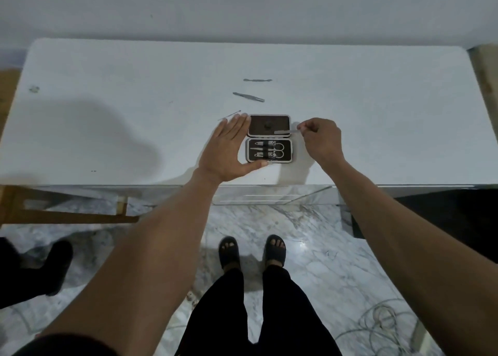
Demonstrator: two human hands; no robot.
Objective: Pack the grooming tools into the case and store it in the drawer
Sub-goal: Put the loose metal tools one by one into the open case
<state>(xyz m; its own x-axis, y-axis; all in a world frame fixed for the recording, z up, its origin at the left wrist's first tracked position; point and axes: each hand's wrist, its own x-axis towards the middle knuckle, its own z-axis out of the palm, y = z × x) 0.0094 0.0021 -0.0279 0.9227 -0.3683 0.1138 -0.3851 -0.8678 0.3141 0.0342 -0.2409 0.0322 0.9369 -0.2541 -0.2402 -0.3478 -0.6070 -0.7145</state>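
case: open flat on the white tabletop (107,99), near the front edge; case (269,150) has lid half (269,125) away from the person, tray half with clippers and scissors already strapped in
left hand: left hand (229,150) spread open, palm down, thumb along the front edge, fingers along the left side, steadying the case
right hand: right hand (320,137) pinched shut on a thin metal file (286,132), tip out over the lid half
loose tools: tweezers (248,96), flat pusher (257,80), thin pick (229,115) just beyond the left fingertips
step: likely feeding the file into a strap
risk: file misses the strap and slides loose; shoving could skid the case toward the edge; pick is thin, easy to knock off or forget
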